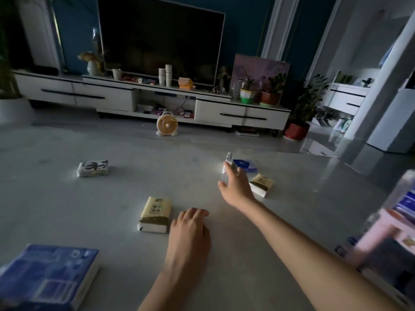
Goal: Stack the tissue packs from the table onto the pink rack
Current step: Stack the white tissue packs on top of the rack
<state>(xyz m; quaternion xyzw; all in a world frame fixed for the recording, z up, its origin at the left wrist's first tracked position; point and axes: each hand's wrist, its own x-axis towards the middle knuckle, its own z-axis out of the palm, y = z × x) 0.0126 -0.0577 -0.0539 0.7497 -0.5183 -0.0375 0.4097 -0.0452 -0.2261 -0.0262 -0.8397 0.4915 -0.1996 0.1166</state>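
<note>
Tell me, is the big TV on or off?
Off, it seems: the TV screen is dark all over, showing only faint reflections of the room.

Television, small fan, potted plants

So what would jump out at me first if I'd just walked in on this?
Probably the right hand stretched across the pale table toward a blue and white tissue pack at the far right, while the left hand rests beside a yellow pack in the middle. Then the big dark television at the back, and the blurred pink rack at the right edge.
</note>
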